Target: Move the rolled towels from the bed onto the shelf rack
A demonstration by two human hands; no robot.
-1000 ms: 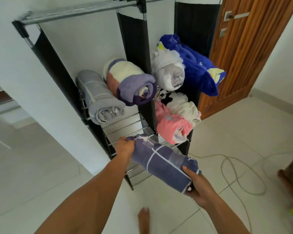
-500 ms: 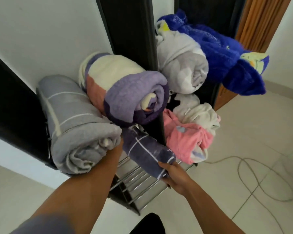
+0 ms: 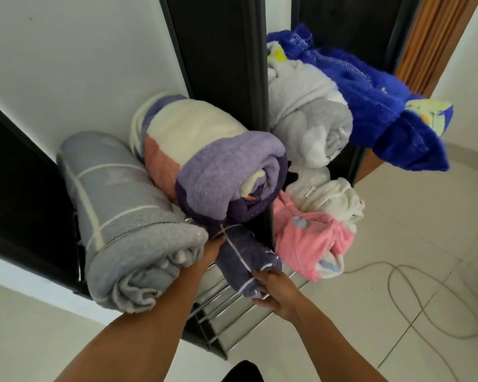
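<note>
My right hand [image 3: 273, 292] grips the near end of the navy roll [image 3: 244, 264]; my left hand [image 3: 211, 250] steadies its far side, fingers partly hidden, so its grip cannot be told. The navy roll lies on the rack [image 3: 232, 323] rails, beneath the purple roll [image 3: 213, 166] and beside the grey roll [image 3: 127, 224]. Risk: pushing further may dislodge the overhanging purple roll, or leave the navy end projecting.
</note>
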